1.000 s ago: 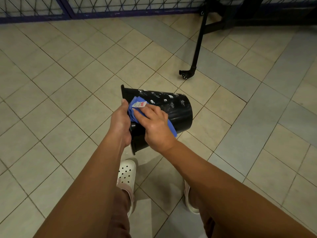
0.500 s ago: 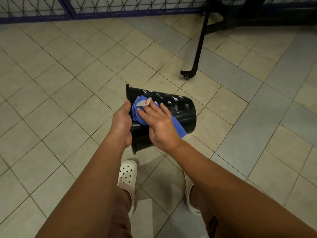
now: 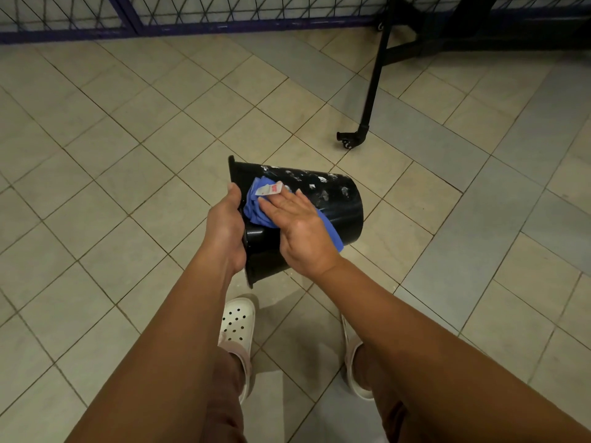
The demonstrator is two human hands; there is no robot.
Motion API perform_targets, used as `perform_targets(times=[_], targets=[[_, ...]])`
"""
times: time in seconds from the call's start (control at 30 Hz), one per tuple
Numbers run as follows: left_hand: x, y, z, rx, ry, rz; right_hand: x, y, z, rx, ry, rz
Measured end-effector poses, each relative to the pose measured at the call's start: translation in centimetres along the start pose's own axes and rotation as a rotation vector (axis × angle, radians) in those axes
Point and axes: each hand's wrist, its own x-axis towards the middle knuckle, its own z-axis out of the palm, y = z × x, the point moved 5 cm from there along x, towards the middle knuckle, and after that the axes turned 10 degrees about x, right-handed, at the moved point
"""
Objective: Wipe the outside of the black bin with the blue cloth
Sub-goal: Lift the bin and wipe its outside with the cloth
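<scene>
The black bin (image 3: 339, 206) is held on its side above the tiled floor, its rim to the left and its base to the right, with white specks along its upper side. My left hand (image 3: 225, 228) grips the rim. My right hand (image 3: 299, 227) lies flat on the blue cloth (image 3: 256, 206), pressing it against the bin's outer wall near the rim. A white tag on the cloth sticks out above my fingers. Part of the cloth shows past my wrist on the right.
My feet in white clogs (image 3: 236, 327) stand directly below the bin. A black metal leg with a caster (image 3: 350, 139) rests on the floor at upper right. A blue-framed wire fence (image 3: 192, 24) runs along the far edge of the floor.
My right hand and the cloth have slid a little along the bin's wall, and my fingers have flattened. The left hand keeps its grip on the rim.
</scene>
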Motion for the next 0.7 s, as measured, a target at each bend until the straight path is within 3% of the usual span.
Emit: perform_targets(times=[0.2, 0.43, 0.7], targets=[[-1.0, 0.5, 0.4, 0.050, 0.059, 0.026, -0.6, 2.4, -1.1, 0.016, 0.097, 0.208], [-0.4, 0.6, -0.1, 0.038, 0.035, 0.026, -0.2, 0.6, -0.7, -0.020, 0.035, 0.041], [-1.2, 0.7, 0.1, 0.062, 0.068, 0.005, -0.7, 3.6, -2.4, 0.018, 0.107, 0.305]])
